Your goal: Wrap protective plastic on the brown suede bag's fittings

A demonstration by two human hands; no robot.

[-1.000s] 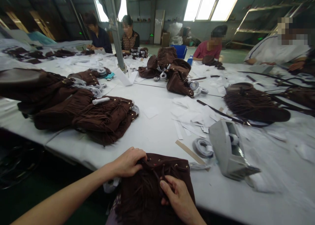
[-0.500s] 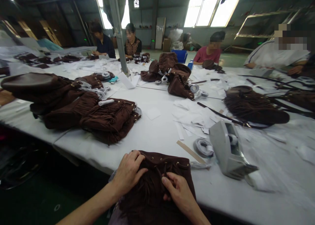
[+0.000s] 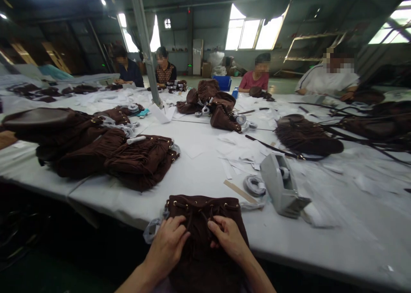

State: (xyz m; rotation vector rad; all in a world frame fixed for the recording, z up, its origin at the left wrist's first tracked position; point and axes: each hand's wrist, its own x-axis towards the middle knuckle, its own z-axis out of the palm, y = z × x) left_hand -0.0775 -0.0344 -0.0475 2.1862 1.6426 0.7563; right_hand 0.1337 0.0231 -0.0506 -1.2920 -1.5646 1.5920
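A dark brown drawstring bag [image 3: 205,246] with gold eyelets along its top edge stands upright against the near edge of the table. My left hand [image 3: 170,241] is on the bag's left front, its fingers bent in a pinch beside a drawstring; what they grip is partly hidden. On the other side of the bag, my right hand [image 3: 226,237] pinches the dark drawstring [image 3: 205,218] between thumb and fingers, below the eyelets. Clear plastic wrap [image 3: 152,229] shows at the bag's left side.
A grey tape dispenser [image 3: 279,186] and a wrapped roll [image 3: 254,185] sit right of the bag. Brown fringed bags [image 3: 141,160] are piled at left, others [image 3: 221,105] mid-table and at right. Paper scraps litter the white table [image 3: 192,173]. Several people sit across it.
My left hand has moved down from the bag's top edge to its front, and its fingers have drawn together. The bag now faces me more squarely. The view has shifted rightward.
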